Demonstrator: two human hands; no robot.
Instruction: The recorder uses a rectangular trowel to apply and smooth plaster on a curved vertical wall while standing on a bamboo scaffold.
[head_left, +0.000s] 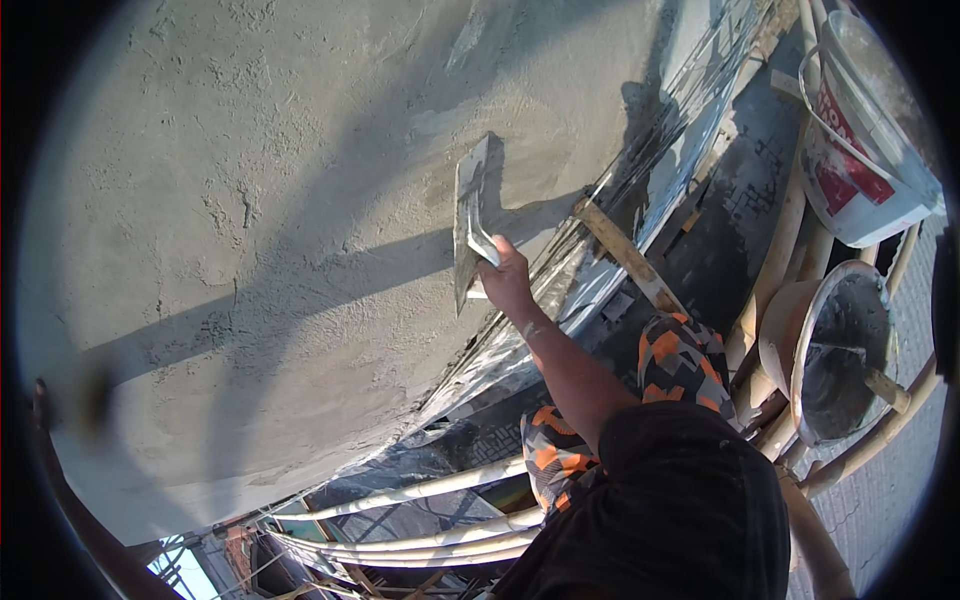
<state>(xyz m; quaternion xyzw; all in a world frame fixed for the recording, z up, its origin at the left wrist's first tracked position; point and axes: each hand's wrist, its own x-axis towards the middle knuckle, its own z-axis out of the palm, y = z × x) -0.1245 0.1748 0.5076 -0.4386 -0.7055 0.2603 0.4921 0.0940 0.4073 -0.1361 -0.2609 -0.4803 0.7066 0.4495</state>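
Observation:
My right hand (508,280) is closed round the pale handle of a plastering trowel (466,225). The trowel's long flat blade lies close against a wall of grey wet plaster (330,150), rough in patches and smoother near the blade. A dark forearm rises from the lower edge at the far left, apparently mine, ending in my left hand (41,405) at the wall's border. Its fingers are mostly lost in the dark rim. Beside it is a blurred brown shape (96,400) that I cannot make out.
Bamboo poles (770,285) run under and beside my legs, with more poles (430,490) lower down. To the right stand a white bucket (860,170) with a red label and a bowl (785,335) of grey mortar with a wooden-handled tool (887,390). A wooden batten (630,255) juts toward the wall.

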